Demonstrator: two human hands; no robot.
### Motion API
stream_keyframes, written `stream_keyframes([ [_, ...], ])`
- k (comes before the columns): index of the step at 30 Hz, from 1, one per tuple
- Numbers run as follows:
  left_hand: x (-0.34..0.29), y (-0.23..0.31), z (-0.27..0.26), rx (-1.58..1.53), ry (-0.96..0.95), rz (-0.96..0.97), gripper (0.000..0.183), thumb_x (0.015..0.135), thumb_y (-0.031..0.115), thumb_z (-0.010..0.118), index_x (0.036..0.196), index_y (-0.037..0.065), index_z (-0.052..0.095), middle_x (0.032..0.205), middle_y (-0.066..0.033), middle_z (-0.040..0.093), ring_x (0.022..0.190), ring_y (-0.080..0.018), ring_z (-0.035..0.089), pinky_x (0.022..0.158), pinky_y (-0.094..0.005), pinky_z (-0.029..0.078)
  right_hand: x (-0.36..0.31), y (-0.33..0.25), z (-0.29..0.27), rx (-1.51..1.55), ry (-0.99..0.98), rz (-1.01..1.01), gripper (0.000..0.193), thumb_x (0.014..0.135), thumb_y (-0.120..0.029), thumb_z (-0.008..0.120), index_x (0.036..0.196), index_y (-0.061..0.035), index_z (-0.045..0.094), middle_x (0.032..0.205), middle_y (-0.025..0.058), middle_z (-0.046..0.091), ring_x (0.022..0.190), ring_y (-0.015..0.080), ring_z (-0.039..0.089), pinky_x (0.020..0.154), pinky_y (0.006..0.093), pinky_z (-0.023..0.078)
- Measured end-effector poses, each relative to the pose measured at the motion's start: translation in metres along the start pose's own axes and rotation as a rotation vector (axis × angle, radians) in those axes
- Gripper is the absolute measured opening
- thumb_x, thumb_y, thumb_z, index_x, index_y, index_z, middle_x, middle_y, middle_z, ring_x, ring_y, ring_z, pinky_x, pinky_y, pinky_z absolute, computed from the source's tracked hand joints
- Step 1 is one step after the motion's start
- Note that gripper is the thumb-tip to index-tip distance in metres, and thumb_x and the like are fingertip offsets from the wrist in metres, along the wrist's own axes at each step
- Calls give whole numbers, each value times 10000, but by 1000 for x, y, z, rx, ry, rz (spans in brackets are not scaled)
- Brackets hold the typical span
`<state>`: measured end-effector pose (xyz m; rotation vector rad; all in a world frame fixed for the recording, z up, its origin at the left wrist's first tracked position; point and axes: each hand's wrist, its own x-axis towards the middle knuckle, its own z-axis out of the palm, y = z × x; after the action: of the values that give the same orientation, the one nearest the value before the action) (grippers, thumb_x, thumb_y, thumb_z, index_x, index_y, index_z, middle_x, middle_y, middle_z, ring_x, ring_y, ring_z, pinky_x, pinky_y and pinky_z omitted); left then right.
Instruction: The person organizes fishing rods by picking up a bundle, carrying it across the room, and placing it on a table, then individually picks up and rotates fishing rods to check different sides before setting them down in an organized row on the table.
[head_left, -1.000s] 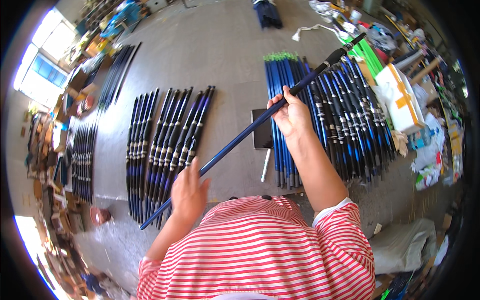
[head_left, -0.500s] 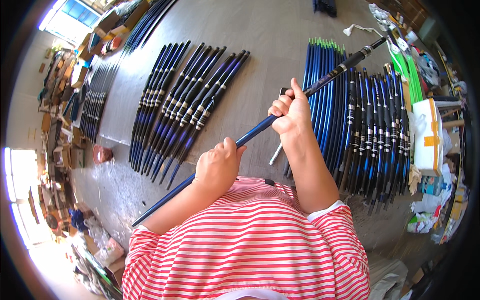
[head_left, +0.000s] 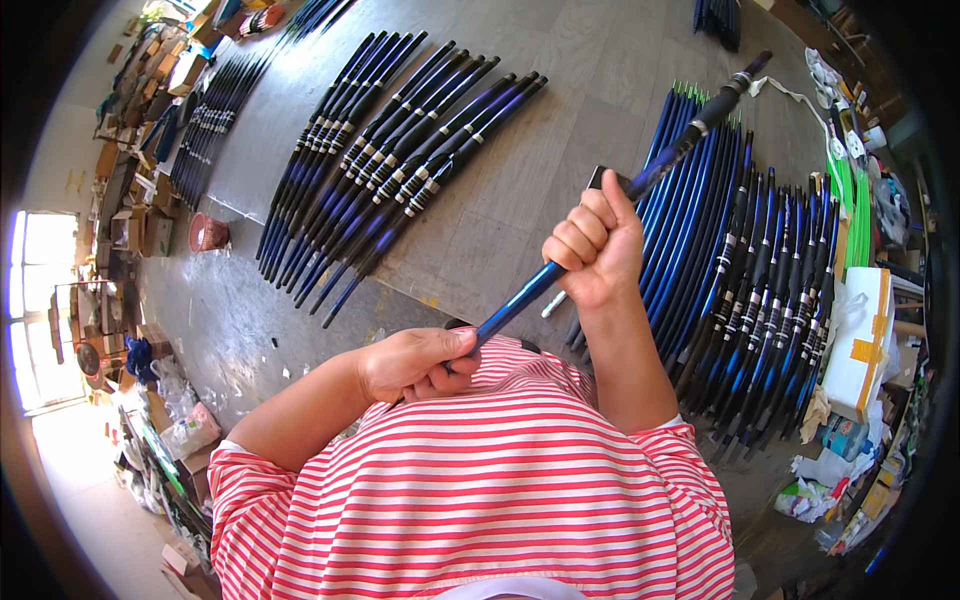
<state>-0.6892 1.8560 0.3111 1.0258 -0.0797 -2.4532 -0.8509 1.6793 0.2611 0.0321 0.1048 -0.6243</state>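
Note:
A dark blue fishing rod (head_left: 527, 293) with a thick black handle slants across in front of my striped shirt. My right hand (head_left: 600, 243) is wrapped round it below the handle, thumb pointing up along it. My left hand (head_left: 420, 362) is closed round the lower part, close to my body, with its palm turned upward. The rod's lower end is hidden behind that hand and forearm. A small dark square-edged thing (head_left: 597, 178) shows just beyond my right fist; I cannot tell whether it is held. A white-tipped stick (head_left: 553, 306) shows below that fist.
Black-handled rods (head_left: 385, 165) lie in groups at the left. Green-tipped blue rods (head_left: 680, 210) and more handled rods (head_left: 770, 300) lie at the right. A white box (head_left: 858, 345) with orange tape stands beyond them. A reddish bucket (head_left: 208, 232) is at far left.
My left hand has turned palm up and come nearer my body; the rod now slopes more steeply. Its lower end has gone from sight. The whole view has shifted and tilted slightly.

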Motion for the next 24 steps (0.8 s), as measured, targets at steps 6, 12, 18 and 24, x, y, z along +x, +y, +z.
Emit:
stream_keyframes([
  [6,24,-19,-37,1240,819,508,307,909,288,474,782,9,461,630,-167,537,537,-339,507,508,-395,410,38,3,-34,-167,344,-59,390,846,-363,580,605,-162,348,466,-53,200,410,77,181,430,248,197],
  [12,41,-30,-104,1329,1020,671,278,876,245,513,759,-6,490,698,-235,564,668,-427,545,563,-474,417,48,4,-71,-659,616,-96,341,858,-347,568,996,-35,551,869,111,620,801,238,608,732,335,490],
  [18,55,-38,-172,1323,1128,754,289,874,241,520,726,0,463,644,-242,525,640,-436,523,535,-480,377,-17,-11,-115,-1201,824,-365,223,887,-217,542,998,-25,563,798,59,629,677,112,599,603,233,473],
  [24,66,-27,-215,1370,1198,720,309,876,275,513,727,10,459,646,-241,537,664,-442,536,560,-493,408,-80,21,-128,-1251,899,-357,170,889,-180,538,913,-15,575,750,66,628,624,120,598,567,224,475],
])
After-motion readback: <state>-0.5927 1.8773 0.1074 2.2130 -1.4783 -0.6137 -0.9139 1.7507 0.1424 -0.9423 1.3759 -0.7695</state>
